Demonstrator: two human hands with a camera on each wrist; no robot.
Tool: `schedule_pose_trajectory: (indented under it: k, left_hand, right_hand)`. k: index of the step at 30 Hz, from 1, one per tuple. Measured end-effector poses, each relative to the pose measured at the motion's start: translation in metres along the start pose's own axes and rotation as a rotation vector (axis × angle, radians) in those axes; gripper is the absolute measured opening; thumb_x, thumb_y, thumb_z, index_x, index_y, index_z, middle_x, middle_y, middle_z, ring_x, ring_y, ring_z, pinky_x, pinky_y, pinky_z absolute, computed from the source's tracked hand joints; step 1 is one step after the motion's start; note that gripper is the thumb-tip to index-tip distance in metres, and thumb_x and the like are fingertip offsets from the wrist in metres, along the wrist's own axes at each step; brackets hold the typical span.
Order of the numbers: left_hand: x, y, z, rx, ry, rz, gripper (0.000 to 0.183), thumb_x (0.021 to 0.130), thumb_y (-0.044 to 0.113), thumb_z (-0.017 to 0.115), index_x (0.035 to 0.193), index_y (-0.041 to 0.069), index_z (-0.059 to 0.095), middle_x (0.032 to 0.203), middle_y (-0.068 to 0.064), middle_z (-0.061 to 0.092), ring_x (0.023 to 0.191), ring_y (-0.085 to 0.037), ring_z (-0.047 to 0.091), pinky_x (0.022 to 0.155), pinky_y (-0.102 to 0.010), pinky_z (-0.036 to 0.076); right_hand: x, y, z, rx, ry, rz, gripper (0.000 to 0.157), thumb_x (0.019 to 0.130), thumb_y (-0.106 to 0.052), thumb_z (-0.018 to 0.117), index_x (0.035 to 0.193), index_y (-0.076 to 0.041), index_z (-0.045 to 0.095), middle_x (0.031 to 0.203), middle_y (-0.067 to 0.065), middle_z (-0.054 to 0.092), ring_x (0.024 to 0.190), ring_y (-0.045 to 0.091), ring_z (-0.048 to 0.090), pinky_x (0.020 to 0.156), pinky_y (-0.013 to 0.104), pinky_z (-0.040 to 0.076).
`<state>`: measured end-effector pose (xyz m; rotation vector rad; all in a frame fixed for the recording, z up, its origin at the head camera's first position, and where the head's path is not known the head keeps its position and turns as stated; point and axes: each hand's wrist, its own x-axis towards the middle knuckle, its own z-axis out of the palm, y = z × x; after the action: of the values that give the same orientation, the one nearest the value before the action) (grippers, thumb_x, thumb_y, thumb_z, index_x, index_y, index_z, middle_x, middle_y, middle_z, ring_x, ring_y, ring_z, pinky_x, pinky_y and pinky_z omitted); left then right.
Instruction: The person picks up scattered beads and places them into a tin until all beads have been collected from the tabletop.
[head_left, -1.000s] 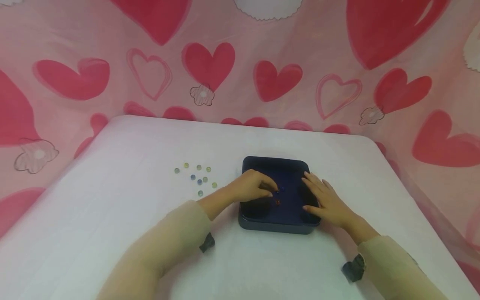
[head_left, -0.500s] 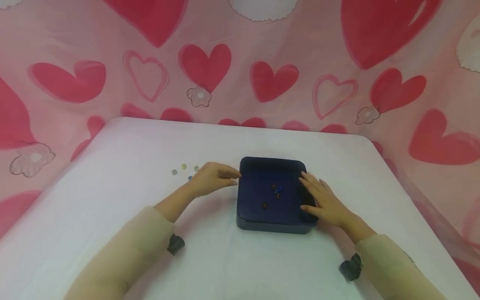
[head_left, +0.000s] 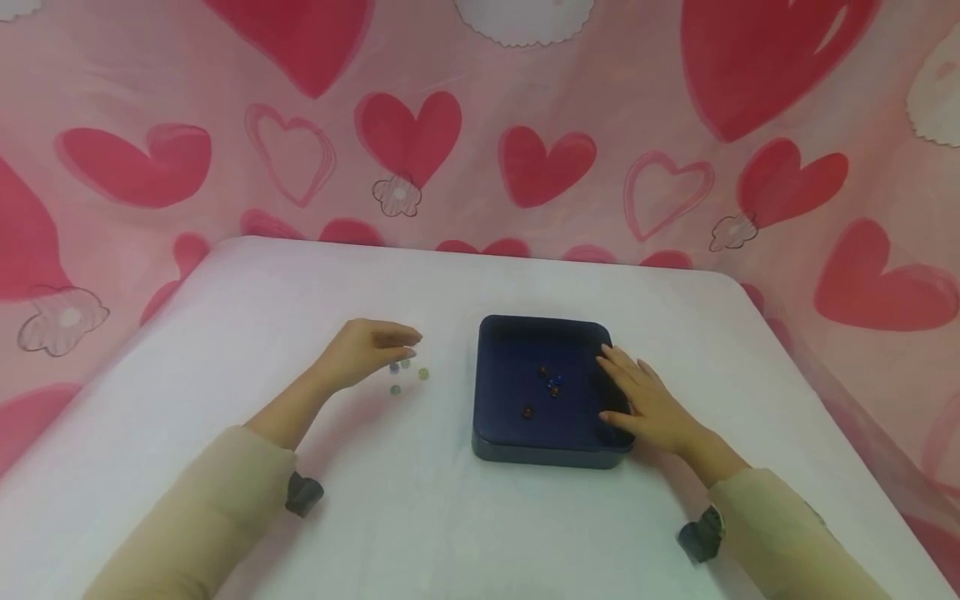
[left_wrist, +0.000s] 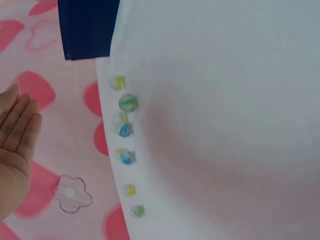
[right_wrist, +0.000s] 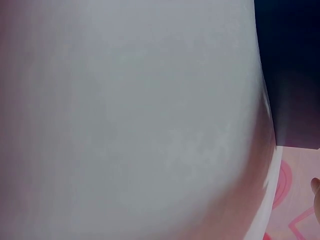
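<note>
My left hand [head_left: 360,354] hovers over a loose group of clear glass marbles on the table and hides some of them. Its fingers reach right, with nothing seen between them. A yellowish marble [head_left: 423,373] and a greenish marble [head_left: 395,389] lie just beyond and below the fingertips. In the left wrist view, a row of marbles with green, yellow and blue swirls, one a green-striped marble [left_wrist: 128,102], shows beside the hand. My right hand [head_left: 651,404] rests with spread fingers on the right rim of a dark blue box [head_left: 551,457]. Inside lie brown marbles [head_left: 528,412] and blue marbles [head_left: 557,380].
A white cloth covers the table [head_left: 450,533], its far edge meeting a pink curtain [head_left: 480,192] printed with hearts. The box stands right of the loose marbles, its walls raised on all sides. A dark wrist camera [head_left: 303,494] hangs under the left sleeve.
My left hand has left the inside of the box and moved left to above the loose marbles. More brown marbles show in the box. The right hand has stayed at the rim.
</note>
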<state>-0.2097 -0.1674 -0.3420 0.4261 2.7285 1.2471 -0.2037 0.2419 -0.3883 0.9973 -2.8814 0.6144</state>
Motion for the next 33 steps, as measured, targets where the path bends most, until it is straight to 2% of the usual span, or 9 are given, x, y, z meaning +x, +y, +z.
schedule_pose_trajectory:
  k: [7, 15, 26, 33]
  left_hand:
    - [-0.003, -0.018, -0.013, 0.029, 0.062, -0.061, 0.032, 0.088, 0.017, 0.06, 0.117, 0.006, 0.061, 0.115, -0.012, 0.063, 0.109, -0.028, 0.058, 0.091, -0.043, 0.047]
    - [-0.003, -0.041, -0.024, 0.06, 0.095, -0.106, 0.032, 0.088, 0.015, 0.06, 0.119, 0.005, 0.06, 0.118, -0.014, 0.061, 0.113, -0.03, 0.055, 0.093, -0.043, 0.045]
    - [0.0, -0.063, -0.036, 0.135, 0.082, -0.14, 0.032, 0.088, 0.01, 0.057, 0.119, 0.0, 0.058, 0.12, -0.019, 0.059, 0.113, -0.035, 0.053, 0.095, -0.047, 0.043]
    - [0.006, -0.073, -0.04, 0.162, 0.046, -0.2, 0.032, 0.089, 0.011, 0.057, 0.12, 0.002, 0.058, 0.122, -0.02, 0.056, 0.116, -0.036, 0.048, 0.098, -0.048, 0.04]
  right_hand:
    - [-0.001, 0.003, 0.002, -0.01, 0.003, -0.006, 0.072, 0.084, -0.028, 0.06, 0.139, 0.004, 0.027, 0.149, 0.021, 0.019, 0.14, 0.03, 0.011, 0.108, 0.058, 0.009]
    - [-0.001, 0.004, 0.003, 0.003, 0.017, -0.024, 0.071, 0.085, -0.027, 0.059, 0.14, 0.003, 0.027, 0.149, 0.021, 0.019, 0.139, 0.031, 0.01, 0.112, 0.05, 0.003]
    - [0.001, 0.004, 0.003, -0.003, 0.007, -0.019, 0.071, 0.085, -0.03, 0.059, 0.14, 0.002, 0.027, 0.149, 0.02, 0.019, 0.139, 0.03, 0.011, 0.108, 0.057, 0.009]
    - [0.001, 0.005, 0.003, -0.021, 0.016, -0.028, 0.072, 0.084, -0.03, 0.059, 0.14, 0.002, 0.028, 0.149, 0.02, 0.02, 0.14, 0.03, 0.012, 0.108, 0.056, 0.009]
